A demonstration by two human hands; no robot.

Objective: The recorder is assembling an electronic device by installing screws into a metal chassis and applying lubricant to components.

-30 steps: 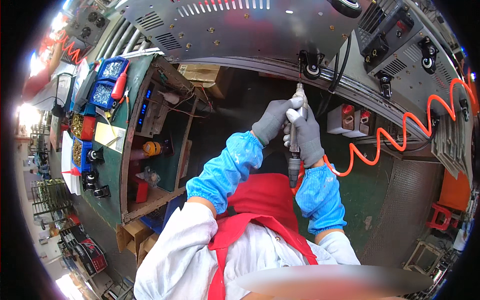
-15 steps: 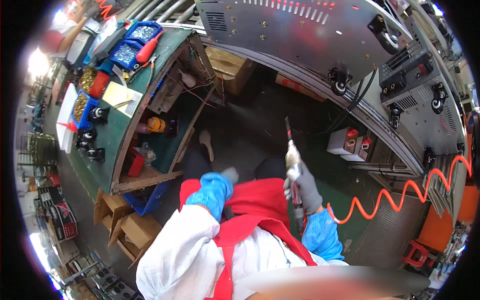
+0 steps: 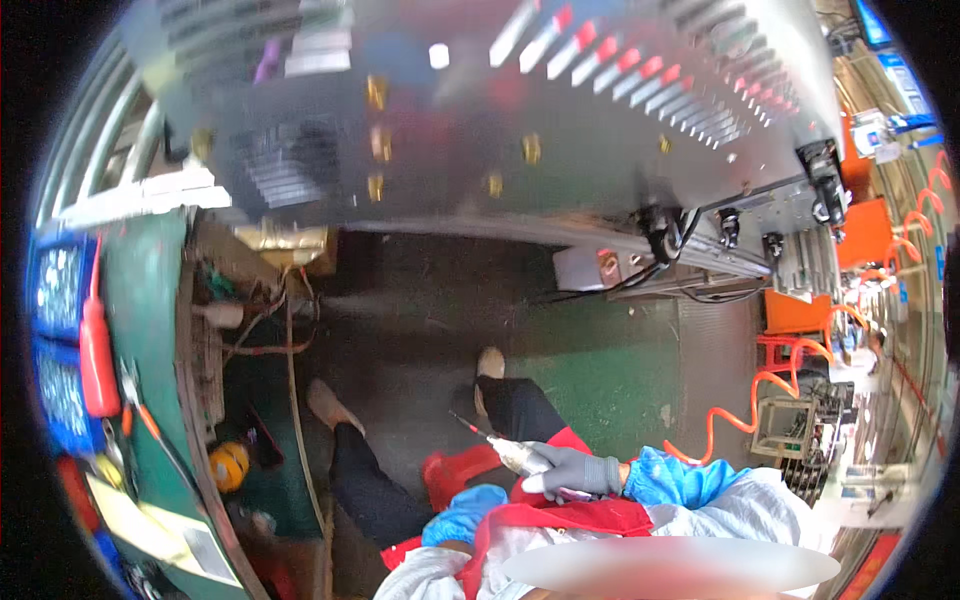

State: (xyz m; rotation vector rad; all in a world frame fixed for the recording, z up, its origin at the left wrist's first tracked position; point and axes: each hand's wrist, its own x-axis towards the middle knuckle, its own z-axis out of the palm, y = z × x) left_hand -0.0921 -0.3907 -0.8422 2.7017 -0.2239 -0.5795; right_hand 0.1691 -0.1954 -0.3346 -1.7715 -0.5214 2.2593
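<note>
My right hand [image 3: 580, 472], in a grey glove, is closed around a powered screwdriver [image 3: 522, 457]. The long thin bit of that tool points up and left over the floor. An orange coiled hose [image 3: 712, 415] reaches toward my right sleeve; its join to the tool is hidden. Of my left arm only the blue sleeve cover [image 3: 468, 512] shows, low against the red apron [image 3: 575, 520], and the hand itself is out of sight. Ahead stands a large grey metal panel [image 3: 440, 150] with slots, brass fittings and black casters [image 3: 662, 235] along its lower edge.
To the left a green-topped bench [image 3: 140, 290] carries blue bins [image 3: 62, 290] of small metal parts, a red-handled screwdriver [image 3: 95, 350], pliers [image 3: 140, 400] and papers. A yellow round object [image 3: 229, 466] sits on its lower shelf. A white box [image 3: 585, 268] stands below the panel.
My view has turned right and come nearer the panel, blurring it. The screwdriver stays in my right hand, now tilted left rather than nearly upright. My left hand has dropped from sight.
</note>
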